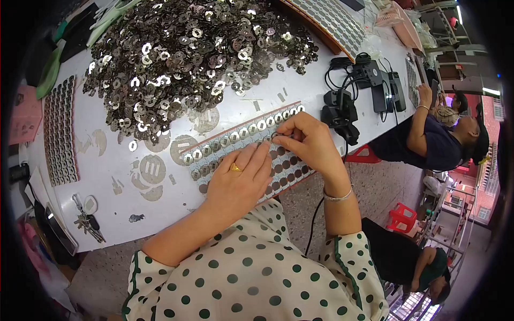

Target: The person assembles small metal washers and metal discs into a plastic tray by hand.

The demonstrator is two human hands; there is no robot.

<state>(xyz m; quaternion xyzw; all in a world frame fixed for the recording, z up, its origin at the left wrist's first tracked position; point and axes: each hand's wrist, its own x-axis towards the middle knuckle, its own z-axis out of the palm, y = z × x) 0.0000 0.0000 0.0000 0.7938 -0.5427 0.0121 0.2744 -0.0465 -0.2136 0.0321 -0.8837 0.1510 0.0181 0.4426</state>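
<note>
A long blue-grey tray [194,170] lies slanted across the table's front edge, with rows of small round slots. Its far rows hold shiny metal pieces with pale diamond-like centres; darker discs fill the nearer rows. Flat across the middle of the tray rests my left hand [239,179], fingers stretched out and a gold ring on one of them. Close beside its fingertips, my right hand [309,143] pinches thumb and forefinger together over the tray's second row. Whatever is between those fingertips is too small to make out.
A large heap of loose metal pieces [187,59] covers the far side. Black adapters and cables [369,75] lie to the right, keys [88,220] at the front left. Filled trays stand at the left [61,131] and far right [332,24]. Two people are at the right.
</note>
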